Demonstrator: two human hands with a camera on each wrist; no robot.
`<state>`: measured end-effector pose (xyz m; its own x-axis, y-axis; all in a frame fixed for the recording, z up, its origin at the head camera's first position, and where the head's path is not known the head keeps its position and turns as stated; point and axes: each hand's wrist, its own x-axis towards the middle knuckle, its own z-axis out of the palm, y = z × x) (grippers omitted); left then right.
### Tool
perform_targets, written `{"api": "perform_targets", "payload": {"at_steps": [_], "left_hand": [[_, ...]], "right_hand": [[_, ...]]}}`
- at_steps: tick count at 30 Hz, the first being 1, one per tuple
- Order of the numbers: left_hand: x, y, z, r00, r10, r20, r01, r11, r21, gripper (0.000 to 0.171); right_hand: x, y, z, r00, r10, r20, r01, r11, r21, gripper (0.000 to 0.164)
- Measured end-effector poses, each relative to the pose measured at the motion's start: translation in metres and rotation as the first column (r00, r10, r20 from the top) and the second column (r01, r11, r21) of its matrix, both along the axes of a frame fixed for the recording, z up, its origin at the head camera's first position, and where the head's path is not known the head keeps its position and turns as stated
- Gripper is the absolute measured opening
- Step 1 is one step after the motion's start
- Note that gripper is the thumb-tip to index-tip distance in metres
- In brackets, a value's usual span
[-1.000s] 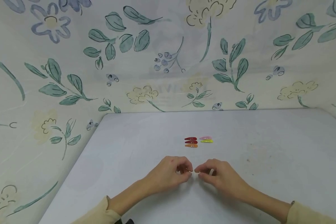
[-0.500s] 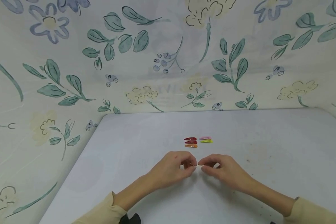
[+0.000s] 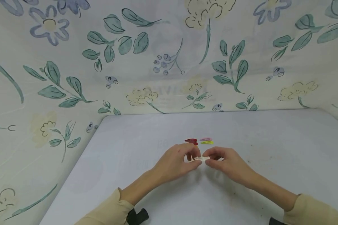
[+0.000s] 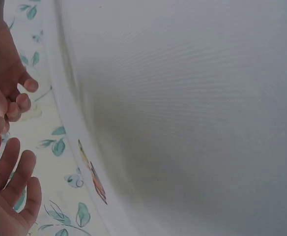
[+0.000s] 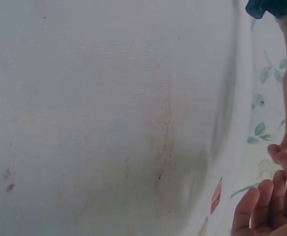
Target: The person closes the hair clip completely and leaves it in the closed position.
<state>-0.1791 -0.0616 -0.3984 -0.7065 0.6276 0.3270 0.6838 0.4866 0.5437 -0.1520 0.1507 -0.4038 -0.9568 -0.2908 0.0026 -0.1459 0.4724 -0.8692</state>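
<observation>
Both hands meet over the middle of the table in the head view. Between their fingertips is a small, narrow cream-white hair clip (image 3: 202,158). My left hand (image 3: 173,164) pinches its left end with thumb and fingers, and my right hand (image 3: 232,164) pinches the right end. Just beyond the hands lie snap hair clips in two short columns. On the left are two dark red clips (image 3: 190,140), the nearer partly covered by the left hand. A pink clip (image 3: 206,139) and a yellow clip (image 3: 207,142) are on the right. The orange clip is hidden behind the left hand.
The white table (image 3: 124,137) meets a floral cloth backdrop (image 3: 169,90) at its far edge. Small dark specks mark the tabletop on the right. Black straps with camera parts (image 3: 138,216) sit under the cream sleeves (image 3: 110,209).
Both hands have moved away from the body, toward the clips, and slightly right. More of the cream-white clip shows between the fingertips, and the left hand now covers the orange clip.
</observation>
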Motion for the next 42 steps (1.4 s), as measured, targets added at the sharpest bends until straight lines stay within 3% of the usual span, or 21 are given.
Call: {"api": "perform_targets", "payload": {"at_steps": [4,7,13,17,27,34,42], "left_hand": [[-0.002,0.003,0.0,1.0,0.013,-0.007,-0.013,1.0,0.018,0.009],[-0.004,0.006,0.0,0.998,0.016,-0.053,-0.013,0.998,0.061,0.008],[-0.011,0.012,0.0,0.993,0.058,-0.105,-0.039,0.984,0.174,0.014],[-0.015,0.016,0.0,0.993,0.081,-0.089,-0.057,0.969,0.242,0.014],[-0.026,0.026,0.0,0.981,0.152,-0.117,-0.103,0.932,0.347,0.008],[-0.036,0.027,-0.004,0.961,0.21,-0.182,-0.146,0.938,0.313,0.007],[-0.045,0.028,-0.009,0.955,0.214,-0.207,-0.147,0.943,0.297,0.011]], "right_hand": [[-0.001,0.0,0.0,0.998,-0.038,-0.045,0.038,0.999,0.016,0.011],[-0.001,0.0,0.0,0.991,-0.052,-0.122,0.056,0.998,0.03,0.007],[-0.006,0.0,0.003,0.944,-0.061,-0.324,0.079,0.996,0.043,0.007],[-0.012,0.003,0.007,0.922,-0.068,-0.382,0.091,0.995,0.042,0.008],[-0.027,0.005,0.009,0.925,-0.122,-0.359,0.133,0.991,0.007,0.01],[-0.036,0.004,0.007,0.933,-0.19,-0.305,0.192,0.981,-0.022,0.016],[-0.044,0.001,0.003,0.928,-0.224,-0.298,0.215,0.975,-0.064,0.022]]}}
